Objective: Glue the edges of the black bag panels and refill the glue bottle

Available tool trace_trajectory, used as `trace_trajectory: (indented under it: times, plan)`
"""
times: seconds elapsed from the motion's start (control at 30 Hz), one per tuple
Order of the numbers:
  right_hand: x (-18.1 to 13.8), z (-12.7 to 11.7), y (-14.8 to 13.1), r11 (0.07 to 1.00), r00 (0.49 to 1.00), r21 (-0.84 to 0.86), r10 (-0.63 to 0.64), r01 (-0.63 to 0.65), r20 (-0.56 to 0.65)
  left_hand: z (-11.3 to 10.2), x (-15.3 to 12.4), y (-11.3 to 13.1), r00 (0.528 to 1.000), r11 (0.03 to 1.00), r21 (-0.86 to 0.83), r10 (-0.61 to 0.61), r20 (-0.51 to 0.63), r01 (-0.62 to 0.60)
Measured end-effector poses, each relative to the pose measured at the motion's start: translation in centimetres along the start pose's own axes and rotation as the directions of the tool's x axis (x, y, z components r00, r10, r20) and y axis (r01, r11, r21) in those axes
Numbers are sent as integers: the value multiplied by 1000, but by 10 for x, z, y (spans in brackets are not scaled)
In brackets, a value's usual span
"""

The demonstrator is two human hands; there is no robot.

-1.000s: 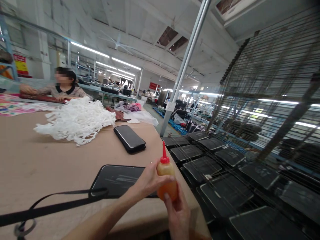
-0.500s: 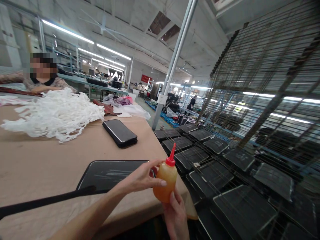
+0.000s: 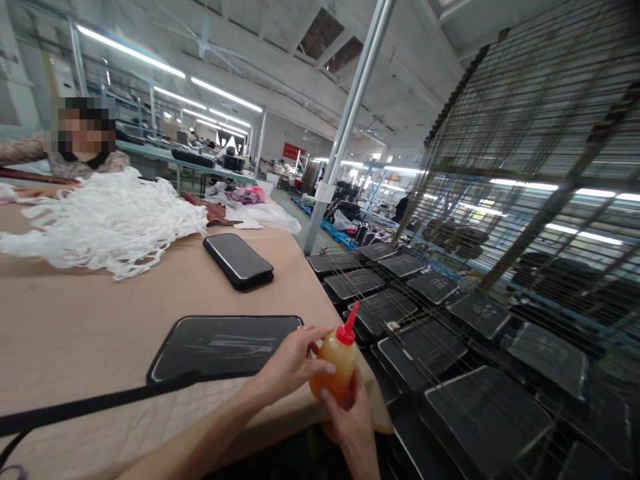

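Observation:
Both hands hold a small squeeze bottle (image 3: 336, 365) of amber liquid with a red nozzle cap, tilted to the right over the table's near right corner. My left hand (image 3: 290, 363) has its fingers curled on the bottle's upper side near the cap. My right hand (image 3: 350, 423) grips the bottle from below. Just left of the hands a flat black panel (image 3: 225, 345) with a pale edge lies on the brown table (image 3: 75, 333). A black strap (image 3: 100, 402) runs from that panel toward the lower left.
A black case (image 3: 239, 261) lies further up the table beside a heap of white strips (image 3: 105, 223). A person sits at the far left end. A wire rack (image 3: 450, 327) to the right carries several black panels. A steel post (image 3: 345, 137) rises behind the table.
The bottle has tipped further to the right and sunk a little. My view has swung slightly right, so the table's things sit further left.

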State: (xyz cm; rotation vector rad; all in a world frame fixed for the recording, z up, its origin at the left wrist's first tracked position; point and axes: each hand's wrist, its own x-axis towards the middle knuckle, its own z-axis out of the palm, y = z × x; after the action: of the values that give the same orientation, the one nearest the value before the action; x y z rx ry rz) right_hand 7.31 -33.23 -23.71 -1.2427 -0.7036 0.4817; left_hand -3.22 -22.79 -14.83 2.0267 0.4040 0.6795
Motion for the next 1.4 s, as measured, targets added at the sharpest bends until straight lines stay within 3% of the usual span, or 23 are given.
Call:
trace_trajectory:
  times: [0.07, 0.2, 0.43, 0.6, 0.87, 1.13, 1.3, 1.4]
  plan:
    - [3, 0, 1, 1000, 1000, -15, -4, 5, 28, 6, 0, 0, 1000, 999, 50, -15, -11, 15]
    - [3, -3, 9, 977, 991, 211, -17, -12, 134, 12, 3, -2, 1000, 999, 54, -8, 11, 8]
    - [3, -6, 11, 912, 997, 408, 15, -45, 77, 12, 11, -2, 998, 1000, -5, 18, 58, -18]
    - [12, -2, 9, 934, 999, 355, -5, 20, -42, 25, 7, 0, 993, 997, 12, 75, -95, -74]
    - [16, -3, 5, 951, 1000, 309, -7, 3, 11, 45, 14, -9, 965, 1000, -8, -25, -263, 24]
    - [15, -6, 6, 923, 999, 382, 47, -41, -5, 35, 15, -23, 983, 981, -89, 168, -75, -174]
    - [13, -8, 0, 870, 992, 482, 127, -108, -9, 28, 16, -32, 990, 950, -285, 138, 19, -127]
    - [14, -8, -4, 878, 991, 466, 136, -112, -17, 29, 15, -33, 995, 935, -341, 98, -14, -97]
